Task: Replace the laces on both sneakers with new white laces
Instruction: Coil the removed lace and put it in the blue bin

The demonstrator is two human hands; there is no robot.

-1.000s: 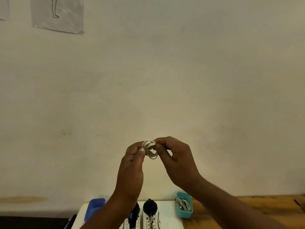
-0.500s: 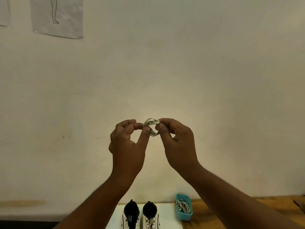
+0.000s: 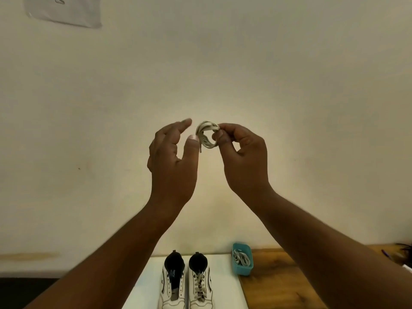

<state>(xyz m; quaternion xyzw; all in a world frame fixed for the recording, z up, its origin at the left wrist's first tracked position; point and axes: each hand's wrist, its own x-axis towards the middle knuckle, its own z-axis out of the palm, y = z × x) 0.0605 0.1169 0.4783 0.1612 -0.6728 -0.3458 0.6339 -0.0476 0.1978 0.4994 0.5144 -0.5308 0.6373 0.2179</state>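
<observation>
Right hand is pinching the coiled lace; left hand is hovering open beside it. Risk: the coil tangling if pulled carelessly.

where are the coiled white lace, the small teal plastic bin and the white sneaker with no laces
coiled white lace (image 3: 208,134), head view, on the top of the coil's looped strands
small teal plastic bin (image 3: 245,270), head view, on its near wall
white sneaker with no laces (image 3: 172,286), head view, on its open tongue

A plain cream wall carries a paper sheet at upper left, above a wooden surface.
</observation>
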